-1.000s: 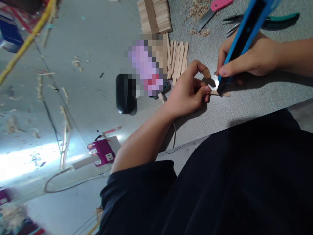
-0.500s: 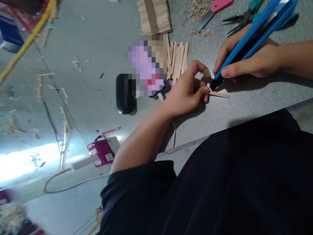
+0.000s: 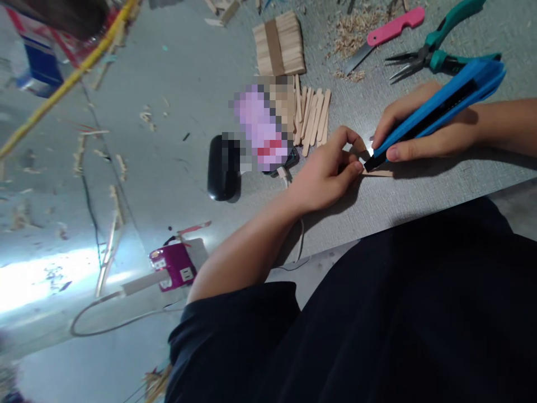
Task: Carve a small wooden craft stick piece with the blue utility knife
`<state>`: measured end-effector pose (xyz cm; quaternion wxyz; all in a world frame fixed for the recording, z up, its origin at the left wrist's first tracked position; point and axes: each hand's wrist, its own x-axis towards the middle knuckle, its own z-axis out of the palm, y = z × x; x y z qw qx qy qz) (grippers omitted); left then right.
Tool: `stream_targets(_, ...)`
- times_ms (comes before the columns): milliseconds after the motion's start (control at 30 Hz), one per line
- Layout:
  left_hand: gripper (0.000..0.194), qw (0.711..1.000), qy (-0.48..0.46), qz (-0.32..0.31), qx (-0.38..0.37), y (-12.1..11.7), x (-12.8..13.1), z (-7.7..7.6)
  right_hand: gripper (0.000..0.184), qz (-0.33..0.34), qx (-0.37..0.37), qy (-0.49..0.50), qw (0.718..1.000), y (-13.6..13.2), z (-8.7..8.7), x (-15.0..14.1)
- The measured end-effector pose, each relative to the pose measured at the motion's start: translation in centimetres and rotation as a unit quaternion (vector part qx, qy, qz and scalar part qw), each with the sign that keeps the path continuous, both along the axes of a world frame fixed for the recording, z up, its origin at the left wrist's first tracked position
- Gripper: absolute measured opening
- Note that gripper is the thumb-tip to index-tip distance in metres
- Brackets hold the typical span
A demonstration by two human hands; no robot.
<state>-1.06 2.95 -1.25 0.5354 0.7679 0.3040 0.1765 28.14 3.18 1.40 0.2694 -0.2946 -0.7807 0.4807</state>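
My left hand (image 3: 331,170) pinches one end of a wooden craft stick (image 3: 380,173) low over the table, near its front edge. In my right hand (image 3: 432,126) is a blue utility knife (image 3: 436,106), gripped along its body and slanting down to the left. Its tip meets the stick right beside my left fingertips; how deep the blade sits cannot be made out. Just beyond my left hand lies a loose group of craft sticks (image 3: 312,117). Past the knife rest green-handled long-nose pliers (image 3: 425,56) and a pink-handled blade (image 3: 394,28).
A banded bundle of craft sticks (image 3: 289,45) lies at the back, near wood shavings (image 3: 356,28). Left of my hands are a blurred-out phone (image 3: 262,126), a black oval case (image 3: 224,168) and a purple power socket (image 3: 174,266) with a cable. A yellow cord (image 3: 62,84) crosses the far left.
The view has shifted, so the table things appear lower. The knife now leans flatter, its back end lowered, with its tip still at the stick. Both hands keep their hold.
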Motion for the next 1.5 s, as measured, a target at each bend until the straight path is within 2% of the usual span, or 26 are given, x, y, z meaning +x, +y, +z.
stream_targets(200, 0.02, 1.0, -0.001, 0.022, -0.007, -0.2, 0.1, 0.2, 0.024, 0.039, -0.013, 0.031, 0.999, -0.1, -0.4, 0.1)
stream_targets(300, 0.021, 1.0, -0.014, 0.015, -0.017, 0.1, 0.1, -0.2, 0.025, 0.002, -0.042, 0.064, 0.997, -0.1, -0.4, 0.0)
stream_targets(433, 0.023, 0.999, -0.03, 0.008, -0.011, 0.2, 0.0, -0.7, 0.026, -0.071, -0.116, 0.044, 0.99, -0.3, 0.2, -0.5)
stream_targets(633, 0.027, 0.998, -0.047, 0.0, -0.031, 0.1, 0.2, -1.0, 0.019, -0.082, -0.147, 0.02, 0.986, -0.8, 1.2, -1.5)
stream_targets(733, 0.026, 0.998, -0.05, -0.001, -0.032, 0.1, 0.2, -1.1, 0.011, -0.112, -0.133, -0.004, 0.985, -1.0, 1.2, -1.6)
stream_targets(833, 0.028, 0.999, -0.039, 0.008, -0.031, 0.1, 0.1, -1.2, 0.015, -0.129, -0.132, -0.013, 0.983, -1.1, 1.0, -1.5)
stream_targets(1067, 0.032, 0.999, -0.044, 0.018, -0.024, 0.0, 0.2, -1.2, 0.01, -0.141, -0.114, -0.021, 0.983, -0.9, 1.5, -1.8)
stream_targets(1233, 0.035, 0.999, -0.033, 0.016, -0.036, 0.1, 0.2, -1.0, 0.012, -0.152, -0.076, -0.056, 0.984, -0.7, 1.1, -1.7)
stream_targets(1400, 0.031, 0.999, -0.032, 0.02, -0.028, 0.1, 0.2, -1.0, 0.011, -0.157, -0.113, -0.004, 0.981, -1.0, 0.8, -1.7)
stream_targets(1500, 0.029, 0.999, -0.03, 0.019, -0.011, 0.0, 0.2, -0.9, 0.011, -0.145, -0.093, 0.009, 0.985, -1.0, 1.0, -1.8)
